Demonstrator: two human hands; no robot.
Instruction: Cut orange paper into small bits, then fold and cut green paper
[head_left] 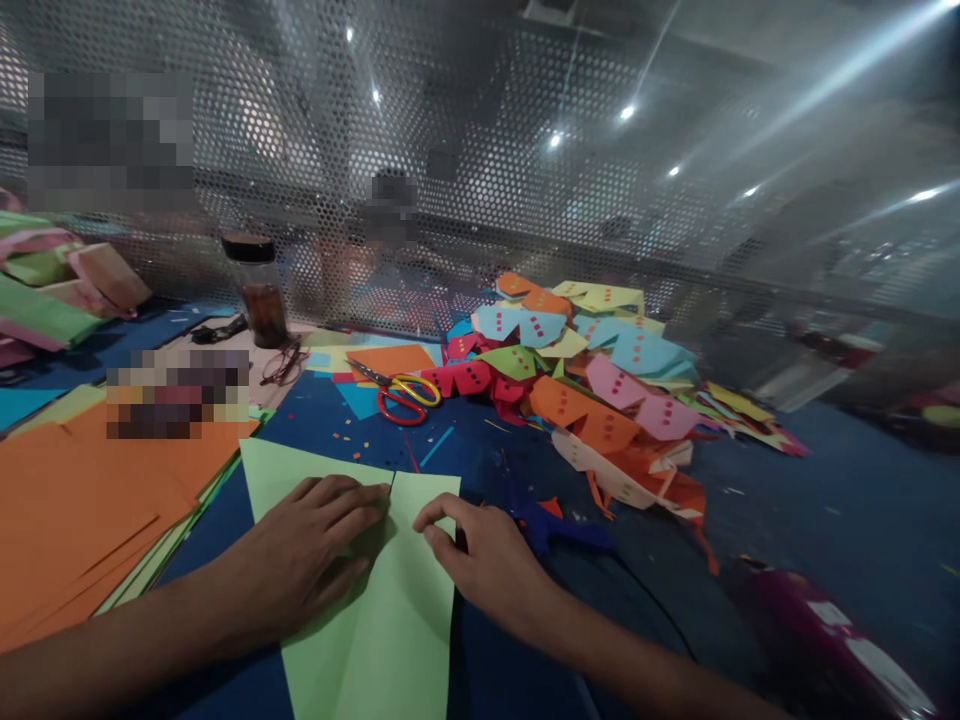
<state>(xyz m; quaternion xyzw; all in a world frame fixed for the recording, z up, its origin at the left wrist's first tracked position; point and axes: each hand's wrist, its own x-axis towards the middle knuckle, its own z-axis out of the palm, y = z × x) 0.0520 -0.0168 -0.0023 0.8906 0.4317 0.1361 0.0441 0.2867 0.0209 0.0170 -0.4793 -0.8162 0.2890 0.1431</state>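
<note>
A light green paper sheet (405,600) lies in front of me on the blue table, with a crease down its length and a short slit at its far edge. Across its left part my left hand (322,545) rests palm down, fingers stretched out beside the slit. At the sheet's right edge is my right hand (484,555), its thumb and index finger curved and apart with nothing visible between them. The other fingers of that hand are partly hidden. Just beyond it lies a blue glue gun (551,525) with a dark cord.
Orange paper sheets (97,510) are stacked at left. Scissors (405,395) with red and yellow handles lie ahead, near a black-lidded jar (264,300) and eyeglasses (285,362). Folded coloured paper shapes (600,400) pile up before a perforated metal screen (465,230). A purple package (840,630) sits right.
</note>
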